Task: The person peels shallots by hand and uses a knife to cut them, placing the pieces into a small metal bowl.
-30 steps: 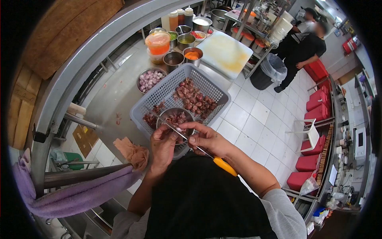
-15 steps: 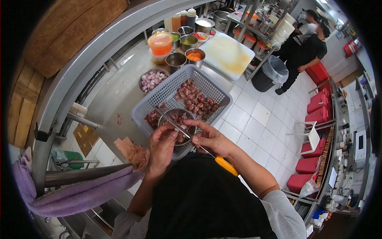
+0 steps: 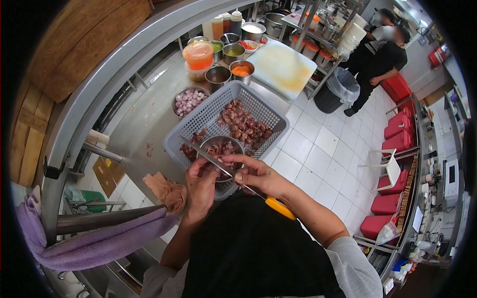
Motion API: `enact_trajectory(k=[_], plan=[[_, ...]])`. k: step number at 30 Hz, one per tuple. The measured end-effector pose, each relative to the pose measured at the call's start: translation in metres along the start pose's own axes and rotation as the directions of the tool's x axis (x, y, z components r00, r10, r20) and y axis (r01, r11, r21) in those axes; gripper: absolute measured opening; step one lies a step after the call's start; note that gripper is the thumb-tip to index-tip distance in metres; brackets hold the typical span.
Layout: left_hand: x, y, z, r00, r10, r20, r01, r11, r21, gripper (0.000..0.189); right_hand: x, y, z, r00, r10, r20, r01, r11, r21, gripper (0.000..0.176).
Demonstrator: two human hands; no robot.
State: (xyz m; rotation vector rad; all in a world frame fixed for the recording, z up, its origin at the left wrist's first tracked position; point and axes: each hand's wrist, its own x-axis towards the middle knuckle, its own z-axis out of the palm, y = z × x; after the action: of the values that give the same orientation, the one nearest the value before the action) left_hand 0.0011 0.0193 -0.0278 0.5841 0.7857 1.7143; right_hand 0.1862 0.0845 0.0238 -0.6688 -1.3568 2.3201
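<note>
My right hand (image 3: 259, 176) is closed on a knife, fingers pinching it by the blade (image 3: 206, 155); its yellow handle (image 3: 280, 207) points back past my wrist. The fingers of my left hand (image 3: 199, 183) are bent together beside the blade, around a small shallot that they mostly hide. Below both hands a round metal bowl (image 3: 242, 145) holds dark red peelings. The bowl sits inside a grey perforated plastic basket (image 3: 174, 130). Unpeeled shallots (image 3: 243, 124) lie heaped in the basket's far right part. Peeled shallots (image 3: 191, 101) fill a metal bowl beyond the basket's left rim.
Metal pots, a tub of orange liquid (image 3: 198, 55) and sauce bottles (image 3: 235, 22) stand behind the basket. A white cutting board (image 3: 280, 67) lies at the back right. A purple towel (image 3: 107, 241) and crumpled brown paper (image 3: 166, 192) are at left. Two people stand near a bin (image 3: 330, 99).
The knife and my right hand have shifted slightly left. My fingers uncover more of the peelings in the metal bowl. The basket and its contents look the same.
</note>
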Motion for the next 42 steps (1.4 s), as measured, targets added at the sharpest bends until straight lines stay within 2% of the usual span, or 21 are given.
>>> enact_trajectory(k=[5, 8, 11, 13, 17, 19, 20, 29, 33, 35, 38, 40, 41, 42], plan=[[0.000, 0.002, 0.004, 1.000, -0.012, -0.010, 0.012, 1.000, 0.008, 0.021, 0.005, 0.008, -0.008, 1.000, 0.021, -0.008, -0.020, 0.997, 0.078, 0.053], [0.003, 0.002, -0.002, 0.997, -0.070, -0.028, 0.068, 0.995, -0.068, 0.019, 0.006, 0.008, -0.012, 0.999, 0.028, -0.036, -0.024, 0.994, 0.110, 0.052], [0.005, 0.003, -0.012, 0.993, -0.050, -0.109, 0.046, 0.998, -0.038, 0.019, 0.010, 0.013, -0.016, 0.999, 0.014, -0.049, -0.008, 0.991, 0.131, 0.051], [0.006, -0.001, -0.020, 0.993, -0.074, -0.088, 0.067, 0.995, -0.080, 0.017, 0.011, 0.013, -0.016, 0.996, 0.035, -0.077, -0.031, 0.998, 0.052, 0.053], [0.006, -0.010, -0.023, 0.994, -0.101, -0.043, 0.097, 0.992, -0.082, 0.016, 0.009, 0.012, -0.005, 0.994, 0.054, -0.095, -0.049, 0.997, 0.062, 0.054], [0.004, -0.013, -0.016, 0.994, -0.095, -0.045, 0.088, 0.986, -0.142, 0.017, 0.009, 0.016, -0.005, 0.998, -0.049, -0.038, 0.047, 0.997, -0.057, 0.055], [0.004, -0.015, -0.014, 0.994, -0.098, -0.040, 0.092, 0.985, -0.144, 0.017, 0.008, 0.014, -0.005, 0.999, -0.053, -0.006, 0.052, 0.996, -0.073, 0.054], [0.001, -0.016, -0.009, 0.994, -0.107, -0.028, 0.101, 0.981, -0.168, 0.017, 0.006, 0.014, -0.005, 0.997, -0.068, -0.029, 0.064, 0.992, -0.112, 0.051], [0.001, -0.013, -0.009, 0.995, -0.102, -0.021, 0.099, 0.986, -0.134, 0.015, 0.007, 0.012, -0.013, 0.999, -0.023, -0.041, 0.020, 0.998, -0.059, 0.050], [0.002, -0.009, -0.008, 0.993, -0.115, -0.012, 0.113, 0.987, -0.115, 0.014, 0.008, 0.014, -0.017, 0.998, -0.010, -0.066, 0.013, 0.999, 0.046, 0.050], [0.006, -0.002, -0.014, 0.992, -0.114, -0.063, 0.105, 0.986, -0.128, 0.015, 0.012, 0.020, -0.025, 0.997, 0.013, -0.074, -0.008, 0.997, 0.071, 0.050], [0.012, 0.003, -0.026, 0.989, 0.006, -0.146, 0.005, 0.997, 0.072, 0.014, 0.014, 0.026, -0.028, 0.995, 0.025, -0.096, -0.019, 0.997, 0.069, 0.051], [0.015, 0.006, -0.032, 0.989, 0.008, -0.148, 0.003, 0.997, 0.074, 0.014, 0.016, 0.029, -0.029, 0.992, 0.045, -0.117, -0.037, 0.997, 0.074, 0.053], [0.020, 0.011, -0.034, 0.975, 0.062, -0.212, -0.043, 0.995, 0.095, 0.014, 0.018, 0.030, -0.029, 0.988, 0.066, -0.136, -0.056, 0.995, 0.079, 0.055]])
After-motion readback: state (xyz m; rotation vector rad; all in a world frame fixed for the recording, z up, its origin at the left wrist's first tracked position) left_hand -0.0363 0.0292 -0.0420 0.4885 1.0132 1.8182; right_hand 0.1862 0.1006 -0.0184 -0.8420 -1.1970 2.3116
